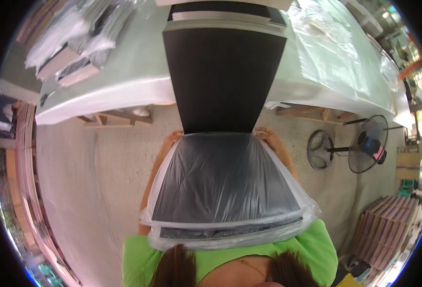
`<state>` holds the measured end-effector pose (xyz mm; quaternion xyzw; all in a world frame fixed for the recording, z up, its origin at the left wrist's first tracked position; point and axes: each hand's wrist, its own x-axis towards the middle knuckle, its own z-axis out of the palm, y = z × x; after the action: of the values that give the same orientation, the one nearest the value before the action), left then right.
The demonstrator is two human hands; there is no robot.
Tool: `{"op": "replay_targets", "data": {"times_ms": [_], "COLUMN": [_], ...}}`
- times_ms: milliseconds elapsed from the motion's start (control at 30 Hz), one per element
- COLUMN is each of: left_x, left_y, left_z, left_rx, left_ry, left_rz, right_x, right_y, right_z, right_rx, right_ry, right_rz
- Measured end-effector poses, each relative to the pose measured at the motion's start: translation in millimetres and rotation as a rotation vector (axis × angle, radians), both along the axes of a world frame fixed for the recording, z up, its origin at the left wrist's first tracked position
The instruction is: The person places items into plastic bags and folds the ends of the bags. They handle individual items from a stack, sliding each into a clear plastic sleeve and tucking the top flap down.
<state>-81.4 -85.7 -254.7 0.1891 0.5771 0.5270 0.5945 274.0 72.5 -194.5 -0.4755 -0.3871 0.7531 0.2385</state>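
Note:
A clear plastic bag (pixel 225 177) with a dark panel inside spans from my chest out to both hands. My left hand (pixel 175 137) grips its far left corner, and my right hand (pixel 267 135) has its fingers curled at the far right corner. Beyond the bag's far edge a flat black panel (pixel 223 76) slopes up to the table. Whether it is one piece with the bagged panel, I cannot tell. My palms and some fingers are hidden behind the bag's edges.
Past the black panel, more pale-edged panels (pixel 220 16) lie stacked on the white-covered table (pixel 139 88). Plastic-wrapped pieces (pixel 72 60) rest at its left, loose clear plastic (pixel 330 52) at its right. A fan (pixel 369 146) is on the right, near a striped stack (pixel 388 225).

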Motion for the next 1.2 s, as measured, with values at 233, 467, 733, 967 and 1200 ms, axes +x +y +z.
{"op": "replay_targets", "data": {"times_ms": [233, 467, 733, 967, 1200], "left_x": [4.6, -6.0, -25.1, -13.3, -4.6], "left_y": [24.8, 22.7, 10.2, 8.8, 18.7], "left_z": [-41.0, -68.5, -33.0, 2.5, 10.6], "left_rx": [-0.048, -0.026, 0.010, 0.028, 0.066], "left_ry": [0.139, 0.108, 0.015, 0.022, -0.057], "left_rz": [0.345, 0.338, 0.452, 0.467, 0.443], "right_x": [-17.5, 24.9, 72.0, 26.5, 69.3], "right_y": [97.7, 216.3, 254.9, 229.0, 272.9], "right_z": [88.7, 134.1, 120.3, 124.4, 118.0], "right_rx": [1.470, 1.046, 1.018, 1.272, 1.000], "right_ry": [-0.857, -1.287, -0.822, -1.277, -0.709], "right_rz": [-0.726, -0.425, -0.613, -0.250, -0.438]}}
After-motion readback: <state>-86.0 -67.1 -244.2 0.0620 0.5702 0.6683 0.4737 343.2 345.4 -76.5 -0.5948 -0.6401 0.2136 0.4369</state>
